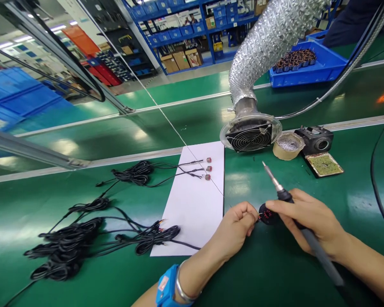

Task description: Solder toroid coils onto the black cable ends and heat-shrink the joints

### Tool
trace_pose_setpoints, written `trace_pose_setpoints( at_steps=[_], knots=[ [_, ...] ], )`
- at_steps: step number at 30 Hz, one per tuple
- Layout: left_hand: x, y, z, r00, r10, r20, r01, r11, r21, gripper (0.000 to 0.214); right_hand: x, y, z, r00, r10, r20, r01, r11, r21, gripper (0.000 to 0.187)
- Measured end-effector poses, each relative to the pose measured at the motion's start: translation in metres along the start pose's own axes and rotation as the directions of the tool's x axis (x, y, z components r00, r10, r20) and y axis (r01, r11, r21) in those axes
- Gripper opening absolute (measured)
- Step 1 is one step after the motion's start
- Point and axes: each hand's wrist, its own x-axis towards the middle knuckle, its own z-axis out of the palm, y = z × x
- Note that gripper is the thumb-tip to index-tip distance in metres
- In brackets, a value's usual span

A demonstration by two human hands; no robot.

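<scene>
A: What is seen nearest?

B: Around the left wrist, one blue band (pixel 167 283) and one metal bangle (pixel 179 283) are worn. The left hand (pixel 235 226) is narrowed to a pinch; what is gripped is too small to be made out (thin wire ends (pixel 260 216) are seen by the fingertips).

A: And the right hand (pixel 316 221)?

B: One soldering iron (pixel 284 195) is held in it, tip raised. One black round part (pixel 267 215) is placed between the hands, its edge overlapped by a right fingertip.

A: What is counted beyond?

B: Three small red-and-grey pieces (pixel 208 169) are lined up beside dark cable ends on one white sheet (pixel 205 204). The black cable coils (pixel 65 241) to the left are too tangled to be counted.

A: And the containers?

B: One square tray (pixel 331 173) is filled with a yellow-green pad (pixel 324 164); by one round tub (pixel 283 154), silvery material (pixel 288 143) is held. Farther off, one blue tray (pixel 310 77) is heaped with copper-coloured cylinders (pixel 296 59), too many to be counted. Beyond, three cardboard boxes (pixel 180 62) are stored on a blue shelf (pixel 208 36), their contents hidden.
</scene>
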Motion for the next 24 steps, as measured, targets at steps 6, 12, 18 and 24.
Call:
trace_pose_setpoints(
  at_steps=[6, 12, 18, 24],
  knots=[
    [0.003, -0.002, 0.002, 0.999, -0.011, -0.050, 0.014, 0.999, 0.049, 0.017, -0.018, -0.025, -0.034, 0.975, 0.216, -0.061, -0.214, 0.976, 0.037, 0.040],
    [0.009, -0.004, 0.002, 0.998, 0.006, -0.061, -0.001, 0.996, 0.088, 0.015, -0.026, -0.025, -0.029, 0.933, 0.353, -0.071, -0.350, 0.935, 0.053, 0.022],
    [0.010, -0.002, 0.003, 0.997, 0.027, -0.072, -0.014, 0.986, 0.166, 0.016, -0.024, -0.021, -0.021, 0.917, 0.394, -0.063, -0.378, 0.909, 0.173, 0.020],
    [0.009, 0.000, 0.004, 0.996, 0.050, -0.071, -0.034, 0.979, 0.203, 0.016, -0.024, -0.022, -0.020, 0.913, 0.401, -0.074, -0.384, 0.906, 0.179, 0.019]
  ],
)
